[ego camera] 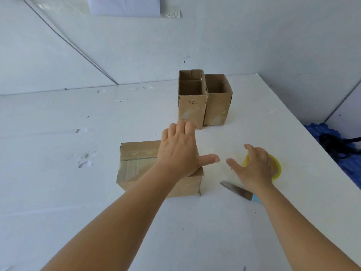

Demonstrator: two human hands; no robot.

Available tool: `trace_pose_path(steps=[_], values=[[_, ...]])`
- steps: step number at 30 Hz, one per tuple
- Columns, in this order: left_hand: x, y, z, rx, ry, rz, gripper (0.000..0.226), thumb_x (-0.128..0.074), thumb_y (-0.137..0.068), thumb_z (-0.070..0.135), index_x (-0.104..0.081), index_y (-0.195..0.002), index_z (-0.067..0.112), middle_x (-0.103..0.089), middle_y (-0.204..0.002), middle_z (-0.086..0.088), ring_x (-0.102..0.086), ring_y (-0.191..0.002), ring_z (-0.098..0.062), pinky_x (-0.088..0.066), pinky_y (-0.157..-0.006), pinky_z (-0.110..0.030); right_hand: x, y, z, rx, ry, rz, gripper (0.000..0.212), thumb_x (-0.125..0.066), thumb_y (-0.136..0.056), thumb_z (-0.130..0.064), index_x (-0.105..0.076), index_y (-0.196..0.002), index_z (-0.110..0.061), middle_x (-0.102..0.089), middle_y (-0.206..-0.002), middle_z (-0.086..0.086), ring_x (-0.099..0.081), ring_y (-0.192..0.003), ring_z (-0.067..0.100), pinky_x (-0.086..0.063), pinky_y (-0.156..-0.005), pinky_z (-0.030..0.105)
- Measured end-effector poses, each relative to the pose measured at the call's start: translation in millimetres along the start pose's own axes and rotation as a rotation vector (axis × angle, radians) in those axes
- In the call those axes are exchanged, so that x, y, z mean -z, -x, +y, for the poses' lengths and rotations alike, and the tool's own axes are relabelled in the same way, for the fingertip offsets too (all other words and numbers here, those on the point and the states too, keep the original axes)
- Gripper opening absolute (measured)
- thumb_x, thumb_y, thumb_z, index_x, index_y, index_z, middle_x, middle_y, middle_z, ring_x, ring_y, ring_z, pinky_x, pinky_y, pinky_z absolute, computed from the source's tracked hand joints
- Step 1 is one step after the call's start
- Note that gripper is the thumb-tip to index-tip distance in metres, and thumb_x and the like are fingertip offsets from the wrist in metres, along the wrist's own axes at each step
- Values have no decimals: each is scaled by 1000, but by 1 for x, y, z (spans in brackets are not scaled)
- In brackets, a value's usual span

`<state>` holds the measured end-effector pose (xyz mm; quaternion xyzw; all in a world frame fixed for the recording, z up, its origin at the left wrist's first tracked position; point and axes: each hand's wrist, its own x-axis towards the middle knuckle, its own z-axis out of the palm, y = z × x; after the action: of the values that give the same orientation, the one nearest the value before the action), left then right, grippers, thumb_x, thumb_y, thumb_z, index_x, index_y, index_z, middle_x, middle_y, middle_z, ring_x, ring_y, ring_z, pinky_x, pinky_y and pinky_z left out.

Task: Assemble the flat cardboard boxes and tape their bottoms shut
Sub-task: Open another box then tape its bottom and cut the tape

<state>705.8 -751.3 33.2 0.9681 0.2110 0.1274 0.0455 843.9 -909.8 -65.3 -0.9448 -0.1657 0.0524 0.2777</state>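
Done: two open boxes upright at 12 o'clock; taped box bottom-up.
Left: no flat boxes visible.
Fingers: left hand and right hand spread, holding nothing.

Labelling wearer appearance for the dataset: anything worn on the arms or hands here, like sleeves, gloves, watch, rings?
Nothing worn that shows. The left hand and right hand are both bare, with no gloves, rings or markings visible. Both forearms are bare up to the frame edge: no sleeves, watch or bands in view.
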Motion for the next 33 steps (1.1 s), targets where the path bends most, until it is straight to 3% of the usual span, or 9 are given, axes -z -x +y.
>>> trace_pose_path(steps=[4, 7, 11, 15, 20, 25, 28, 31, 33], values=[[1, 13, 0, 12, 195, 59, 51, -36, -93, 52, -46, -115, 7, -49, -112, -6, -41, -103, -23, -35, -90, -30, 12, 23, -43, -124, -702, -93, 68, -53, -81, -64, -43, -134, -23, -57, -123, -1, -51, -112, 18, -41, -89, 36], [2, 25, -9, -5, 280, 70, 11, -38, -98, 15, -45, -105, 11, -47, -100, -2, -44, -91, -20, -35, -81, -28, 13, 43, -72, -184, -884, -294, 71, -51, -71, -78, -52, -120, -27, -67, -103, -6, -57, -102, 12, -37, -76, 31], [2, 39, -19, -59, 249, 63, 16, -41, -94, 8, -48, -109, 10, -55, -102, 0, -50, -97, -19, -33, -89, -24, 4, 52, -91, -251, -956, -323, 48, -62, -71, -63, -60, -100, -24, -68, -94, -4, -62, -94, 13, -37, -69, 28], [3, 52, -26, -57, 93, 98, 18, -42, -95, 20, -55, -106, 14, -60, -106, 2, -54, -106, -19, -32, -101, -30, -3, 48, -91, -330, -1035, -130, 34, -66, -79, -25, -56, -110, -14, -67, -99, 4, -62, -98, 18, -38, -68, 26], [-2, 70, -44, 16, 131, 160, 26, -45, -95, 26, -64, -110, 17, -61, -127, 2, -50, -126, -19, -32, -104, -32, -22, 54, -92, -347, -1038, -165, 25, -66, -81, -19, -56, -101, -7, -64, -84, 2, -56, -81, 16, -38, -74, 27], [-9, 70, -49, 60, 236, 149, 25, -50, -96, 24, -64, -117, 19, -55, -135, 4, -40, -134, -16, -28, -111, -37, -38, 57, -97, -365, -953, -154, 8, -61, -85, -15, -55, -84, -10, -55, -75, 2, -47, -62, 11, -36, -52, 21], [-11, 70, -51, 50, 263, 171, 26, -49, -96, 25, -64, -118, 22, -55, -135, 5, -40, -135, -15, -27, -112, -36, -46, 72, -84, -358, -844, -179, 28, -53, -85, -9, -38, -65, -21, -37, -62, -4, -32, -52, 12, -25, -37, 15], [-12, 70, -53, 32, 256, 162, 30, -45, -98, 27, -60, -124, 24, -50, -140, 7, -35, -137, -13, -23, -114, -33, -36, 76, -84, -230, -878, -43, 9, -47, -92, -23, -53, -85, -23, -51, -76, -11, -49, -76, 11, -37, -59, 18], [-11, 70, -54, 18, 234, 131, 35, -40, -99, 28, -55, -131, 26, -44, -145, 8, -29, -140, -10, -14, -114, -27, -25, 78, -98, -10, -856, -50, 19, -39, -96, -37, -52, -109, -34, -56, -96, -22, -52, -92, 0, -39, -81, 16]])
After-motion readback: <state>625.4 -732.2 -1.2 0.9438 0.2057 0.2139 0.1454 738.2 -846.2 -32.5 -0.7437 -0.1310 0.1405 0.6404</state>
